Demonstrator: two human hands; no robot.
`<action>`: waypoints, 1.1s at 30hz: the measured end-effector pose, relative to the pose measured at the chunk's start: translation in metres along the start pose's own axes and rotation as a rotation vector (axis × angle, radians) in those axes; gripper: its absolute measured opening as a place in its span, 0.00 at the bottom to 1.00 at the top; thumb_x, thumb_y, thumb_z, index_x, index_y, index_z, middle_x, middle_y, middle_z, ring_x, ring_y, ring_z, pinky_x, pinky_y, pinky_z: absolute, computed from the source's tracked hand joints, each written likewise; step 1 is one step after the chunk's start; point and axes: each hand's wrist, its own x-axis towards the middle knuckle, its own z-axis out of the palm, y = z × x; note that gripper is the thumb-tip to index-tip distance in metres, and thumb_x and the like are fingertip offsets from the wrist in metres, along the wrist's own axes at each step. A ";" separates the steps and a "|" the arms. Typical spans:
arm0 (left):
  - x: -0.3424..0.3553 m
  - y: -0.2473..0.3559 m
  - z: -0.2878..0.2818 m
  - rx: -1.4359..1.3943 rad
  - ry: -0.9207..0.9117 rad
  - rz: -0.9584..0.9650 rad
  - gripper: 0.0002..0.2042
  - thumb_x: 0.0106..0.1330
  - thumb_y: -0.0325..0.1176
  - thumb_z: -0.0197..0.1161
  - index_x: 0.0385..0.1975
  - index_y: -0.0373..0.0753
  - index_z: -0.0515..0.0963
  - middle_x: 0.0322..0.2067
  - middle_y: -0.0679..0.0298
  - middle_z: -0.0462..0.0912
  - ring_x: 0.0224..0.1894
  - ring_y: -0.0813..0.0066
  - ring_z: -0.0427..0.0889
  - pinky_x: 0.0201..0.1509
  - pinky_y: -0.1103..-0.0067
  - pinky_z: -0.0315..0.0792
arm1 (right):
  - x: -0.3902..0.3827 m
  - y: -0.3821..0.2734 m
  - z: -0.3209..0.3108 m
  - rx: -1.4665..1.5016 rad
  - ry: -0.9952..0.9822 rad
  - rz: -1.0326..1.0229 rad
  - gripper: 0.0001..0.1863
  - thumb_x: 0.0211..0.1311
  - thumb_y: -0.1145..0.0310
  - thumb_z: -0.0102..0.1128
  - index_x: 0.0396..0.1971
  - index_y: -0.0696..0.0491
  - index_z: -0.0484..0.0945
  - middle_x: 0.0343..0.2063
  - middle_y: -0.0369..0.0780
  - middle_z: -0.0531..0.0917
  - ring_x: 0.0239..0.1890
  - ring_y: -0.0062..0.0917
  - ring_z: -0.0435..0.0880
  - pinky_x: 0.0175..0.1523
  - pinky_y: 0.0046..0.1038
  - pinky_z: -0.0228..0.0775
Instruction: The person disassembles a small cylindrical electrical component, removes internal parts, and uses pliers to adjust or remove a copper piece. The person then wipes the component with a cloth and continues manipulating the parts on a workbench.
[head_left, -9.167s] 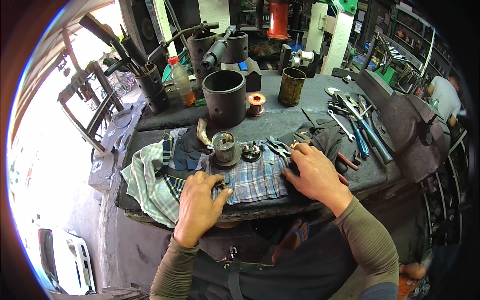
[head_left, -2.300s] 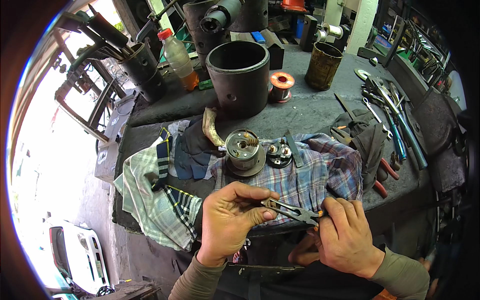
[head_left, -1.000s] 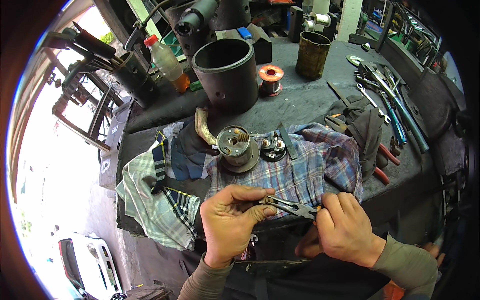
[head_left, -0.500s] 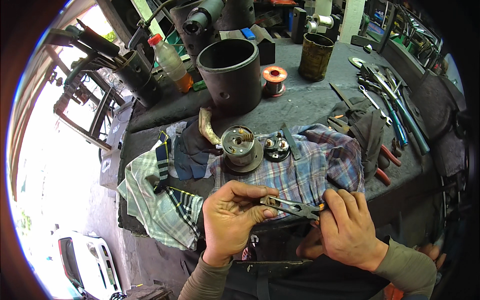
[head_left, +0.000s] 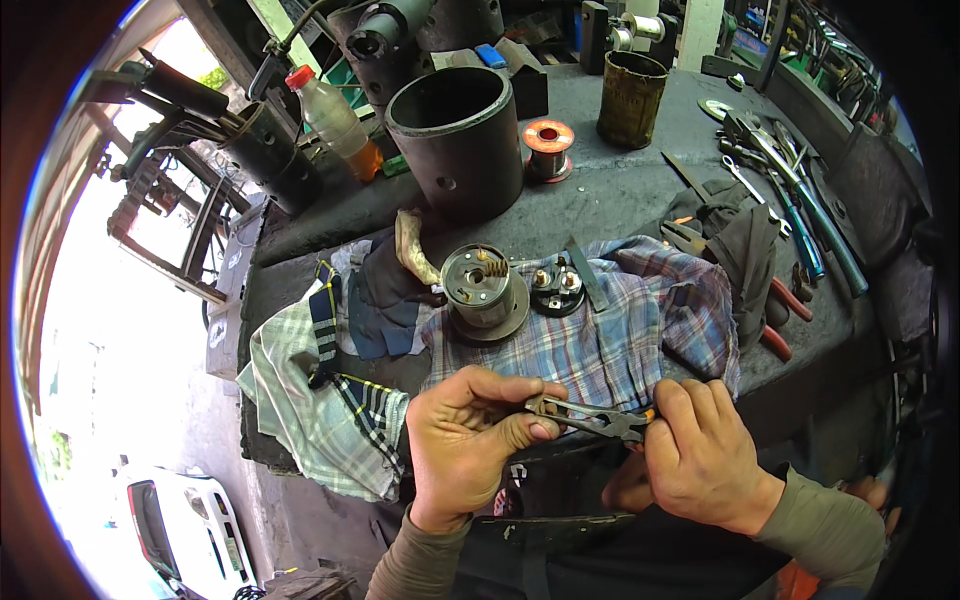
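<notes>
My right hand (head_left: 705, 455) is wrapped round the handles of long-nose pliers (head_left: 610, 422), whose orange grip shows a little beside my fingers. Between thumb and fingertips, my left hand (head_left: 465, 435) pinches a small metal piece (head_left: 537, 405) at the tips of the jaws. My fingers cover much of that piece, so its full shape cannot be made out. Beyond my hands, a round metal solenoid body (head_left: 477, 297) with a coil spring on top stands on a plaid cloth (head_left: 610, 340). Right of it lies a black terminal cap (head_left: 557, 289) with two copper-coloured studs.
A thin dark flat bar (head_left: 587, 277) lies beside the cap. Behind stand a wide black metal cylinder (head_left: 455, 150), a solder spool (head_left: 547, 150), a rusty can (head_left: 631, 105) and a bottle (head_left: 335, 125). Wrenches and pliers (head_left: 790, 200) lie at right; a checked rag (head_left: 310, 400) hangs over the bench edge.
Both hands, with the pliers and the small metal piece, have shifted very slightly right. The grip looks the same. The view has tilted a little, so the bench things sit slightly differently.
</notes>
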 end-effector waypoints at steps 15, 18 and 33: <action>0.002 0.001 -0.003 0.004 -0.014 0.030 0.17 0.63 0.12 0.75 0.49 0.26 0.78 0.47 0.38 0.89 0.46 0.60 0.93 0.56 0.70 0.90 | 0.001 -0.002 -0.007 -0.011 0.012 0.042 0.12 0.63 0.63 0.69 0.31 0.56 0.79 0.49 0.51 0.82 0.43 0.40 0.81 0.44 0.40 0.70; 0.002 0.000 -0.003 0.011 -0.007 0.022 0.17 0.62 0.12 0.76 0.48 0.26 0.78 0.47 0.38 0.89 0.46 0.61 0.93 0.55 0.70 0.90 | 0.001 -0.003 -0.005 0.003 0.017 0.047 0.12 0.63 0.63 0.69 0.31 0.56 0.79 0.50 0.52 0.82 0.43 0.40 0.80 0.44 0.40 0.70; 0.001 -0.001 0.011 0.112 0.066 0.037 0.17 0.61 0.12 0.77 0.46 0.26 0.79 0.47 0.39 0.90 0.46 0.63 0.93 0.52 0.74 0.89 | -0.002 0.001 0.002 0.051 -0.077 0.070 0.09 0.58 0.69 0.65 0.25 0.55 0.73 0.34 0.45 0.78 0.31 0.33 0.73 0.37 0.35 0.65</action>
